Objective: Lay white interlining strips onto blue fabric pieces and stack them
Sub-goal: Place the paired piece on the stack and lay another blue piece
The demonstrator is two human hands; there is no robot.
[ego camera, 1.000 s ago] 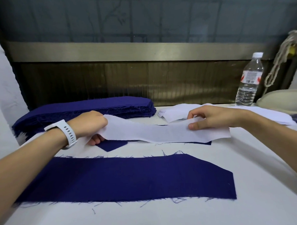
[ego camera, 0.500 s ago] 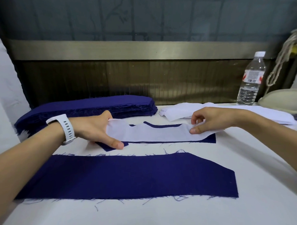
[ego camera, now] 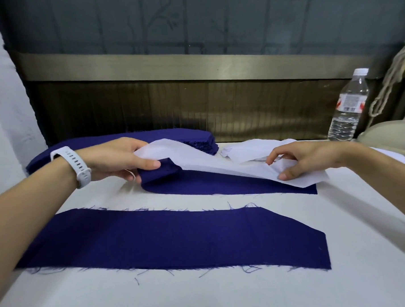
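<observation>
Left hand (ego camera: 118, 160) pinches the left end of a white strip (ego camera: 211, 163) together with the lifted end of the blue piece (ego camera: 221, 183) under it, thumb on top. Right hand (ego camera: 304, 159) pinches the strip's right end, fingertips pressing it to the table (ego camera: 226, 296). Strip sags between the two grips over the blue piece. Second blue piece (ego camera: 173, 240) lies flat nearer the camera. Blue stack (ego camera: 196, 136) behind the left hand; white strip pile (ego camera: 250, 150) near the right hand; bottle (ego camera: 348, 105) far right.

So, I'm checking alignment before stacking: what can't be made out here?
Head view only:
1. Back edge of the far blue piece: hidden under the white strip.
2. Piece count in the blue stack: the left hand covers part.
3. Print on the bottle label: too small.
4. The pale object at right: cut off by the frame edge.
</observation>
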